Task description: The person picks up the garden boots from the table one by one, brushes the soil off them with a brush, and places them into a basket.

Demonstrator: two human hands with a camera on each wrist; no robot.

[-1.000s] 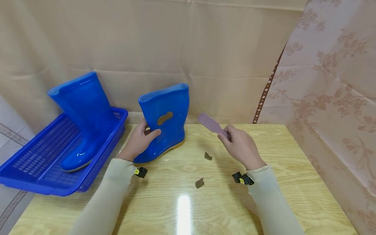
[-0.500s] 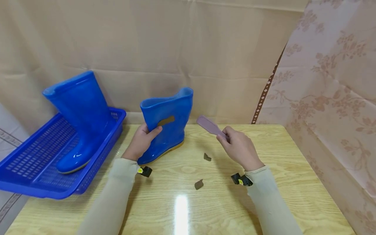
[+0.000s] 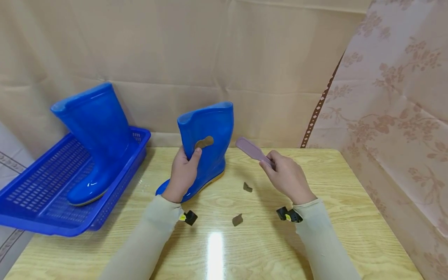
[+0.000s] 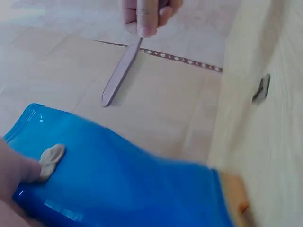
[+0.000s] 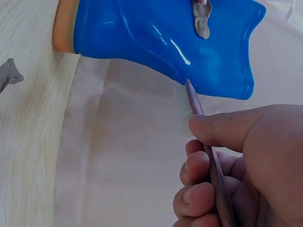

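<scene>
A blue rubber boot (image 3: 211, 124) with a tan sole stands on the table, its toe pointing left toward me. My left hand (image 3: 184, 171) grips the front of its shaft, thumb on the near side and the other fingers hidden behind. A brown, clay-like patch (image 3: 204, 142) sticks to the shaft right at the thumb tip; it appears as a raised lump (image 4: 51, 161) in the left wrist view. My right hand (image 3: 287, 175) holds a flat mauve spatula (image 3: 252, 149) by its handle, blade pointing up and left, apart from the boot in the head view.
A second blue boot (image 3: 101, 128) stands in a blue plastic basket (image 3: 140, 149) at the left. Two small brown pieces, one nearer me (image 3: 237, 219) and one farther (image 3: 247, 187), lie on the wooden table (image 3: 287, 249). A beige cloth (image 3: 280, 77) hangs behind.
My left hand has moved right along the shaft, its thumb now at the patch. The boot has shifted slightly right, and its rim has bent and straightened. My right hand stays nearly still.
</scene>
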